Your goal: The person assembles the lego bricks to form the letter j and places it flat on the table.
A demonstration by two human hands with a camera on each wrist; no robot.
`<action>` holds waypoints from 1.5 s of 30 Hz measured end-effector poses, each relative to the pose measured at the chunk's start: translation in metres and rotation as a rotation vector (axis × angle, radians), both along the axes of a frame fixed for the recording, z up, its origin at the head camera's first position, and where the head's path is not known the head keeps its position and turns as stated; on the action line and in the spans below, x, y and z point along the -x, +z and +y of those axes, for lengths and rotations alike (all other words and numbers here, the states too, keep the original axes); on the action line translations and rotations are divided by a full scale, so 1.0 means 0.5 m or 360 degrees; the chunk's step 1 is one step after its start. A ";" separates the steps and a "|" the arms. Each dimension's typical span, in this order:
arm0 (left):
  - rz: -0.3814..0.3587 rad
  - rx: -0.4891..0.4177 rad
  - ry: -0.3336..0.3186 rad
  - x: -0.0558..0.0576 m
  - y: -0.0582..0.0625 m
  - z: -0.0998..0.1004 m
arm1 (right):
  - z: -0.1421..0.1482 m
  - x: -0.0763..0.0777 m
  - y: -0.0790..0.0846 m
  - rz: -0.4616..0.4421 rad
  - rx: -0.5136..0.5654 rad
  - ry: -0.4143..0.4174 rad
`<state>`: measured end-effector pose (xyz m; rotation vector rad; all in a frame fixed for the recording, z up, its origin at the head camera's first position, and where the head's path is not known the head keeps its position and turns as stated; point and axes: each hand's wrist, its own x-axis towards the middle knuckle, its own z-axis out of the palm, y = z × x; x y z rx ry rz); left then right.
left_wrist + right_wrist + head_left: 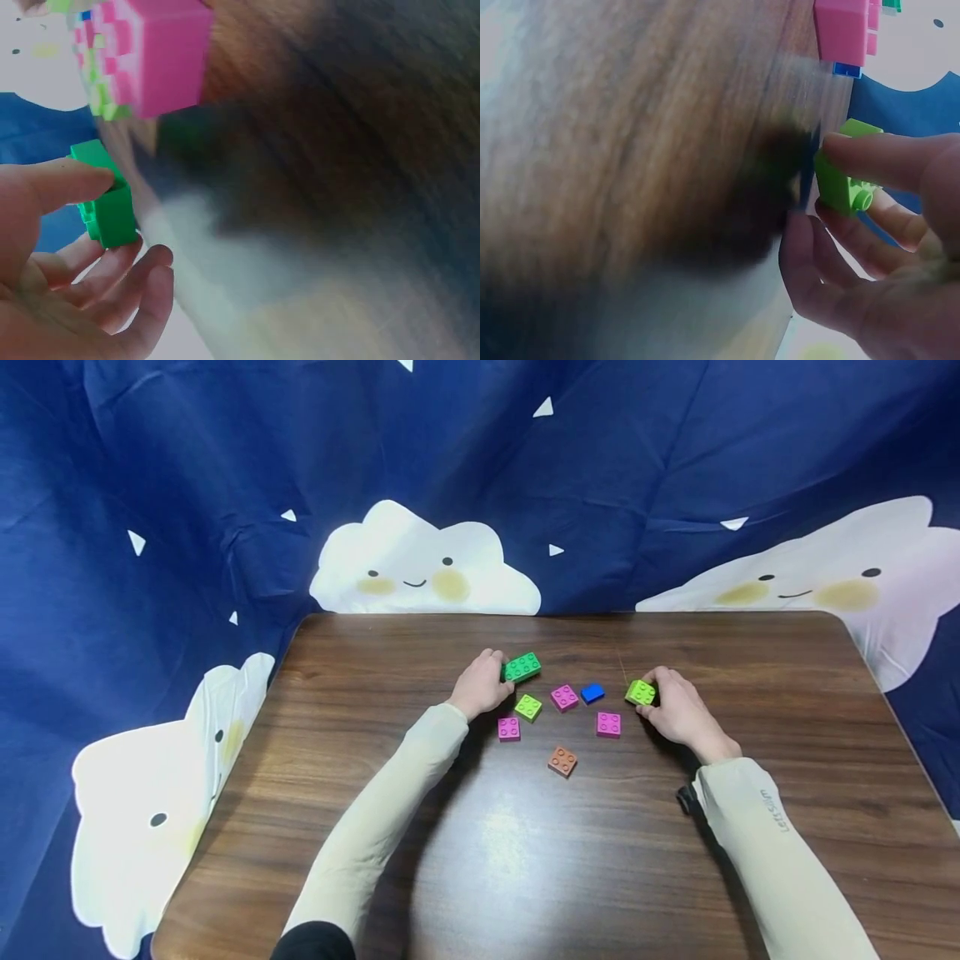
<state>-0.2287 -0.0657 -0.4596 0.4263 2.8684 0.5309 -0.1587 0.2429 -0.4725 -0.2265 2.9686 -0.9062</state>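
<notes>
Pinching a long green toy brick [522, 667] between thumb and fingers, a person's left hand [480, 685] reaches over a wood-grain table [337, 693], left of and farther back than a small blue block [592, 693]. The right hand [681, 710], just to the right of the blue block, has its thumb and fingers clamped on a lime-green brick [641, 692]. Close on the blue block's left lies a magenta four-stud brick [564, 697]; farther left sits a second lime brick [528, 707], then another magenta brick [508, 729] a little nearer the person. A third magenta brick [608, 724] rests in front of the blue block, slightly right, and an orange-brown brick [562, 762] lies nearer the person, slightly left. Well behind the blue block hangs navy cloth [592, 468] printed with smiling white clouds [420, 547].
</notes>
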 end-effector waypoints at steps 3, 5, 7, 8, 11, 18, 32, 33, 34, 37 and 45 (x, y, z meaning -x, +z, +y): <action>0.0026 -0.0041 -0.0022 -0.008 0.014 -0.001 | 0.003 -0.003 0.003 0.0035 0.0018 -0.0021; 0.0050 -0.0064 -0.0048 -0.016 0.023 -0.001 | 0.004 -0.005 0.005 0.0047 0.0027 -0.0037; 0.0088 -0.0061 -0.0085 -0.027 0.033 0.000 | 0.005 -0.007 0.008 0.0052 0.0035 -0.0052; 0.0106 -0.0055 -0.0108 -0.033 0.039 0.000 | 0.005 -0.009 0.009 0.0055 0.0038 -0.0059; 0.0141 -0.0031 -0.0169 -0.054 0.053 0.001 | 0.004 -0.012 0.013 0.0052 0.0054 -0.0074; 0.0123 -0.0063 -0.0341 -0.099 0.080 0.001 | -0.003 -0.027 0.029 -0.0005 0.0093 -0.0117; 0.0031 -0.0116 -0.0626 -0.186 0.080 -0.004 | -0.022 -0.097 0.067 0.0040 0.0332 -0.0060; 0.0032 -0.0102 -0.0649 -0.193 0.077 -0.004 | -0.024 -0.102 0.068 0.0047 0.0345 -0.0043; 0.0033 -0.0087 -0.0671 -0.199 0.074 -0.004 | -0.026 -0.106 0.068 0.0051 0.0358 -0.0026; 0.0035 -0.0060 -0.0726 -0.217 0.062 -0.004 | -0.033 -0.116 0.066 0.0066 0.0385 0.0022; -0.0045 -0.0128 -0.0752 -0.256 0.027 -0.004 | -0.048 -0.144 0.052 0.0007 0.0363 0.0090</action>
